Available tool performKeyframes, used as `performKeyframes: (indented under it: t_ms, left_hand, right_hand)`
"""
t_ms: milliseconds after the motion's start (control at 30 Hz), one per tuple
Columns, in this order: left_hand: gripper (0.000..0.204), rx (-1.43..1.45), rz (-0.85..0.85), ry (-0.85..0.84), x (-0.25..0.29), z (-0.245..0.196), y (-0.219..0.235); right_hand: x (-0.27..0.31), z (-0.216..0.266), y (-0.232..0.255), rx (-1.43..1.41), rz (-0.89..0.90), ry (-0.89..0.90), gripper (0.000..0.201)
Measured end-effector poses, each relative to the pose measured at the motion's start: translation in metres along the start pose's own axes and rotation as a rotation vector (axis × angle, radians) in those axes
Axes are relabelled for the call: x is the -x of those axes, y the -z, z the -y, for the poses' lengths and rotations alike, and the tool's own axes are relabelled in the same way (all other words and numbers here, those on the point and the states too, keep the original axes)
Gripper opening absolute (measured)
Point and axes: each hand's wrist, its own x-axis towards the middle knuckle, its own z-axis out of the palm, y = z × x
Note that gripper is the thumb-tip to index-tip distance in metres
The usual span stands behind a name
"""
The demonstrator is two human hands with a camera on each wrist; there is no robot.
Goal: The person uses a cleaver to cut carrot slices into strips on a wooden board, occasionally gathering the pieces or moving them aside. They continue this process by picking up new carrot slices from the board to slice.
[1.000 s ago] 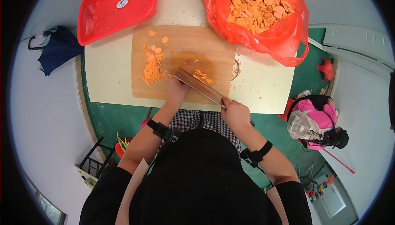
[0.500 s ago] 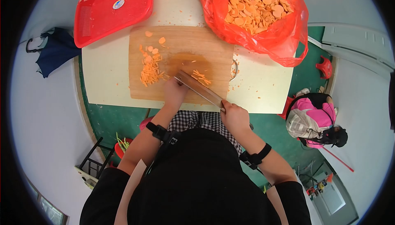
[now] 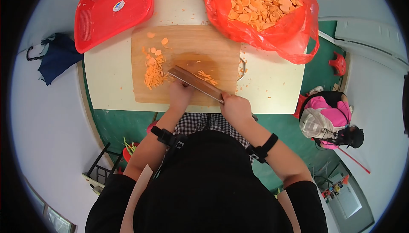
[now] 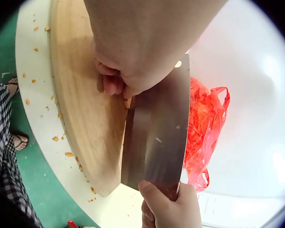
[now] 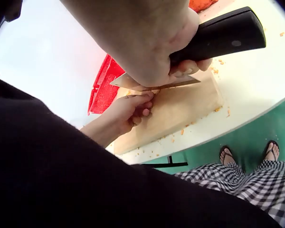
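Note:
My right hand (image 3: 237,108) grips the black handle (image 5: 223,38) of a broad cleaver (image 3: 196,82), its thumb against the base of the blade. The blade slants over the wooden cutting board (image 3: 204,37), edge toward my left hand (image 3: 180,96). The left fingers are curled at the edge, holding a small orange carrot piece (image 4: 128,102), mostly hidden by hand and blade. Beyond the blade lie a few cut carrot strips (image 3: 207,77). A larger heap of carrot shreds (image 3: 154,74) sits on the board's left, with several round carrot slices (image 3: 164,41) above it.
A red plastic bag (image 3: 289,45) full of carrot slices stands at the back right, overlapping the board's corner. At the back left is a red basket (image 3: 115,28). Orange crumbs dot the pale table (image 3: 272,79). A person in pink (image 3: 326,113) is off to the right.
The cleaver and my right hand have moved left and slightly away from me, so the blade tip lies nearer the shred heap. The left hand stays almost in place, still holding the carrot.

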Motion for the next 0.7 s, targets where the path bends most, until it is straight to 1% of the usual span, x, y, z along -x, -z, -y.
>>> performKeyframes:
  t_ms: [133,200,333,400,500,533,600,633,700]
  left_hand:
    - [0.015,-0.043,-0.006,-0.021,-0.001,0.001,0.002]
    - [0.015,-0.046,-0.022,-0.032,0.001,-0.002,0.002]
    - [0.016,-0.074,-0.004,-0.046,-0.001,0.003,0.002]
    - [0.017,-0.096,-0.028,-0.113,-0.003,0.009,0.000]
    - [0.018,-0.038,-0.034,-0.137,-0.002,0.007,0.001]
    - [0.018,-0.040,-0.038,-0.136,-0.001,0.004,0.003]
    - [0.017,-0.082,-0.007,-0.059,0.001,-0.002,0.004]
    - [0.017,-0.083,-0.009,-0.058,0.001,-0.001,0.003]
    - [0.015,-0.025,-0.019,-0.031,0.000,0.000,0.001]
  right_hand:
    - [-0.011,0.009,0.002,-0.037,-0.051,0.033,0.019]
    - [-0.006,0.006,0.006,-0.049,-0.038,0.027,0.013]
    - [0.015,-0.001,0.012,-0.029,0.000,-0.012,0.013]
    - [0.022,-0.004,0.011,-0.007,0.000,-0.021,0.012]
    - [0.023,-0.006,0.008,0.006,-0.035,-0.018,0.018]
    - [0.024,-0.005,0.008,0.005,-0.035,-0.014,0.018]
    - [0.025,-0.004,0.010,-0.021,-0.066,-0.014,0.018]
    - [0.025,-0.003,0.011,-0.022,-0.065,-0.012,0.018]
    - [0.025,-0.002,0.014,-0.027,-0.059,-0.012,0.012]
